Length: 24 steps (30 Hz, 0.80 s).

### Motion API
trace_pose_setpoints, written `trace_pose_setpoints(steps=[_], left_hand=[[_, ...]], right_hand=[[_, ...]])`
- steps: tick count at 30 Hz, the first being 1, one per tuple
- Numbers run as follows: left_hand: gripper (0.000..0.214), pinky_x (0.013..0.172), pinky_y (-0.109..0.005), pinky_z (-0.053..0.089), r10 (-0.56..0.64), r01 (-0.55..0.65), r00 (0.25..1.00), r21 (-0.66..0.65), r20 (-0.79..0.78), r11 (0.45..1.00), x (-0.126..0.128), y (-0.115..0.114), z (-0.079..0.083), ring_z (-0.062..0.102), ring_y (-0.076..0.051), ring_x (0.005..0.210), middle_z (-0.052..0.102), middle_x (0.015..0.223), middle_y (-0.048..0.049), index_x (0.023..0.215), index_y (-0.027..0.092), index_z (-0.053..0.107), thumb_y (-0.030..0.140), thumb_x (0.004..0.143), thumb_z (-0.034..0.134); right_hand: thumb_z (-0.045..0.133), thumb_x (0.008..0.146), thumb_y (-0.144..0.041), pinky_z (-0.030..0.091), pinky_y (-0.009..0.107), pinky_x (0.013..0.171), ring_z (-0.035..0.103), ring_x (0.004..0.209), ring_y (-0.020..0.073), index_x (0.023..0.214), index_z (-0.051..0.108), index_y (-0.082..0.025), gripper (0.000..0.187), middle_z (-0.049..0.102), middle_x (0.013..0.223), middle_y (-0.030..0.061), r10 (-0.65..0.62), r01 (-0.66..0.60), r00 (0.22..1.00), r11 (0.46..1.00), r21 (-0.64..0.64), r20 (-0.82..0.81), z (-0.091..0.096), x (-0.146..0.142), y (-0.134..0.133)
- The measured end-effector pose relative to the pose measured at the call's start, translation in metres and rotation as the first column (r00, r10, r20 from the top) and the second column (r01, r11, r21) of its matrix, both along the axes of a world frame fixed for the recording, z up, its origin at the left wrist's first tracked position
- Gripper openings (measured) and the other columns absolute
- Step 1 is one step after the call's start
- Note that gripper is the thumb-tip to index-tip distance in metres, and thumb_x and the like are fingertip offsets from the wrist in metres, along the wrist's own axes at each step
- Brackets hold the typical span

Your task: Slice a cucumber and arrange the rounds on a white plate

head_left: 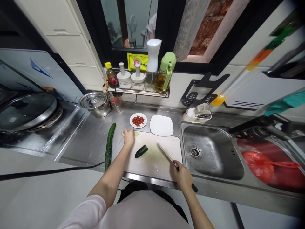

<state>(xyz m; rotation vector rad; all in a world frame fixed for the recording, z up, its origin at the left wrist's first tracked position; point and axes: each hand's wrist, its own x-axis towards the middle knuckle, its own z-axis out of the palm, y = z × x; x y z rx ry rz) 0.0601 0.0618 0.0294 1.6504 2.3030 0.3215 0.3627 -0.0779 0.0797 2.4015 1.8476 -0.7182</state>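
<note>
My right hand (pixel 184 176) is wrapped round the black handle of a kitchen knife (pixel 165 152), its blade pointing up and left over the white cutting board (pixel 164 168). A cut piece of cucumber (pixel 141 151) lies on the board, left of the blade. At the board's far left corner is my left hand (pixel 129 137), fingers curled in; what they hold, if anything, is hidden. Right beside those fingers sits a pale green cucumber slice (pixel 136 134). A long whole cucumber (pixel 110 143) rests on the steel counter, left of my left forearm.
Behind the board stand a small plate (pixel 132 125) of chopped red pieces and a white square plate (pixel 161 125). The sink (pixel 214 152) is to the right, a lidded steel pot (pixel 95 103) to the left. A seasoning rack (pixel 143 93) hangs above. A cable (pixel 59 169) crosses at left.
</note>
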Motion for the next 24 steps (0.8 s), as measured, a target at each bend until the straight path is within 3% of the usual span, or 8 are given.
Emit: trace_pose_setpoints(steps=[13,20,24], left_hand=[[0.023,0.102,-0.044,0.022,-0.015,0.017,0.997,0.021,-0.081,1.000,0.006,-0.013,0.001,0.049,-0.026,0.110,0.066,0.113,-0.0086,0.103,0.026,0.066,0.035,0.089,0.050],[0.024,0.101,-0.044,0.024,0.020,-0.020,1.000,0.007,-0.022,1.000,0.012,-0.017,0.008,0.048,-0.026,0.110,0.065,0.114,-0.0084,0.104,0.026,0.066,0.036,0.090,0.051],[0.025,0.097,-0.042,0.032,0.076,-0.084,0.992,0.075,0.098,0.994,0.027,-0.036,0.012,0.050,-0.027,0.110,0.063,0.118,-0.0068,0.106,0.027,0.065,0.039,0.091,0.049]], right_hand=[[0.040,0.094,-0.040,0.040,0.025,0.072,0.065,0.095,0.0203,0.119,0.065,-0.026,0.038,0.071,0.106,0.0076,0.014,-0.014,1.000,1.000,0.013,0.010,-0.005,0.001,-0.001],[0.039,0.094,-0.039,0.039,0.025,0.071,0.064,0.094,0.0194,0.118,0.065,-0.027,0.037,0.071,0.106,0.0064,0.025,-0.025,1.000,1.000,0.008,0.013,-0.004,0.001,0.000],[0.036,0.096,-0.041,0.038,0.025,0.070,0.064,0.093,0.0197,0.118,0.065,-0.026,0.039,0.071,0.105,0.0070,0.035,-0.035,0.999,0.999,0.010,-0.009,-0.006,0.000,0.000]])
